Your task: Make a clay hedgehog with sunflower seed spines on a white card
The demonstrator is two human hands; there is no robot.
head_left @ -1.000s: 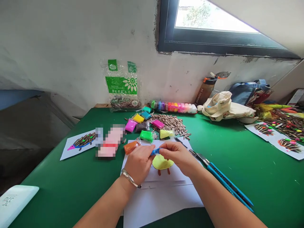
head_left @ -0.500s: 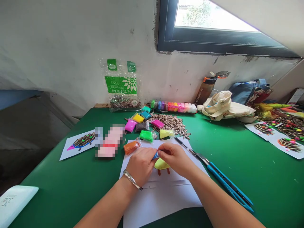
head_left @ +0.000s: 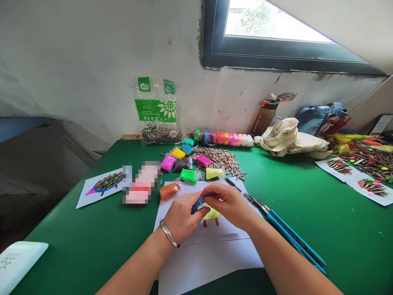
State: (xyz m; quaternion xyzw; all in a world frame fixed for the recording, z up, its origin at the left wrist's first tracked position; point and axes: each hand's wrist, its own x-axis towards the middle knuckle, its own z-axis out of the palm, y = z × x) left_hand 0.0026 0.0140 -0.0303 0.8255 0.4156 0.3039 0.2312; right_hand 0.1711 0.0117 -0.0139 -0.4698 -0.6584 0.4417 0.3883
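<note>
Above the white paper (head_left: 211, 258), my left hand (head_left: 184, 215) is closed round a small blue packet of modelling clay (head_left: 198, 203). My right hand (head_left: 225, 205) pinches the upper end of that same packet with thumb and fingers. Partly hidden beneath the hands is a yellow-green clay shape (head_left: 211, 214) with two brown legs, lying on the paper. An orange clay packet (head_left: 170, 191) rests at the paper's upper left edge, close to my left hand. Green (head_left: 188, 176) and pale yellow (head_left: 214, 173) clay packets lie just beyond my hands.
Sunflower seeds (head_left: 222, 159) are heaped behind the packets. A black pen (head_left: 235, 185), a blue-handled cutter (head_left: 296, 239) lie right of the paper. A seed hedgehog picture (head_left: 107, 183) is at left; more pictures (head_left: 373, 188) are at right. A seed bag (head_left: 158, 119) leans on the wall.
My left hand has turned slightly and its thumb has shifted, so more of the blue packet shows between my hands. Both hands stay over the paper.
</note>
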